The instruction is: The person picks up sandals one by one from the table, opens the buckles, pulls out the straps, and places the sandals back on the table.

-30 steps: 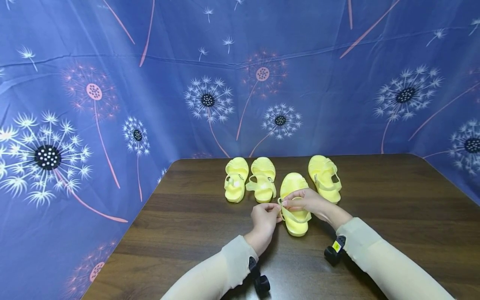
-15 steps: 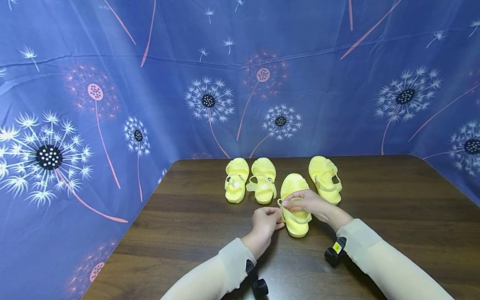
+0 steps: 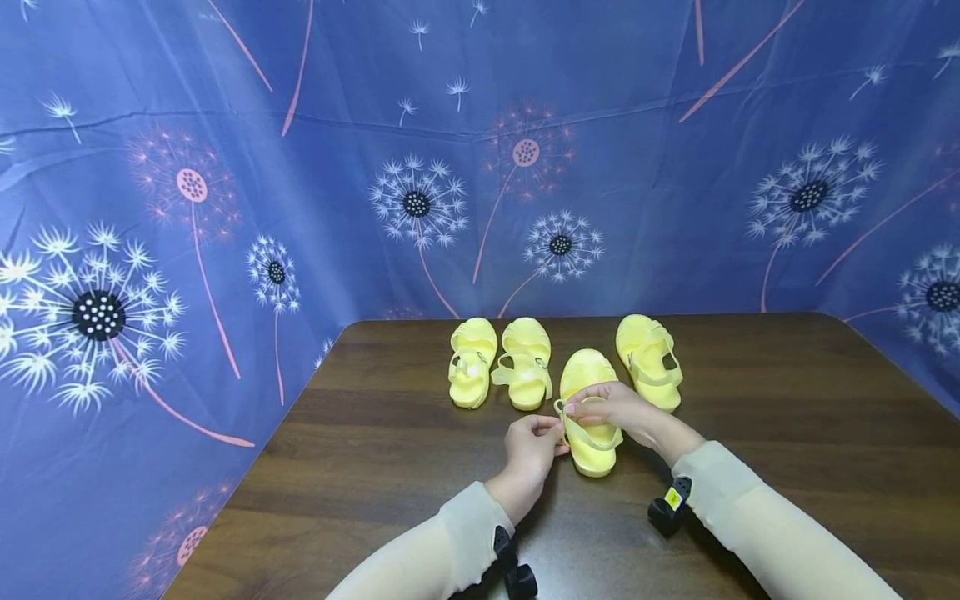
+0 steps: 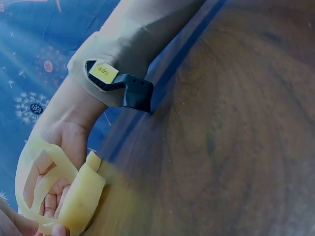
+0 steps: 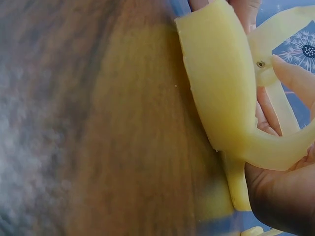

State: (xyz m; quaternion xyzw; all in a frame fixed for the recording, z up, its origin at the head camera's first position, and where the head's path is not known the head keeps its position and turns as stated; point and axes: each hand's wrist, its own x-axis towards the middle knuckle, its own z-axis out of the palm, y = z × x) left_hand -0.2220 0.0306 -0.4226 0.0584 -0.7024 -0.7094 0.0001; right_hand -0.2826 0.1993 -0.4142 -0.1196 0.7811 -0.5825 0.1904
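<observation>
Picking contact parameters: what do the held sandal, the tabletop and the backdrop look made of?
Held sandal: probably soft plastic or rubber, satin; its straps look thin, bendy and slightly translucent.
Tabletop: wood or wood-look laminate, semi-gloss; dark grain, blurred light reflection.
Backdrop: likely fabric, fairly matte; creases and soft folds.

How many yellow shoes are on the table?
4. The leftmost shoe and second shoe stand side by side toward the back. The front shoe is at the left hand and right hand. The rightmost shoe is behind it, to the right.
</observation>
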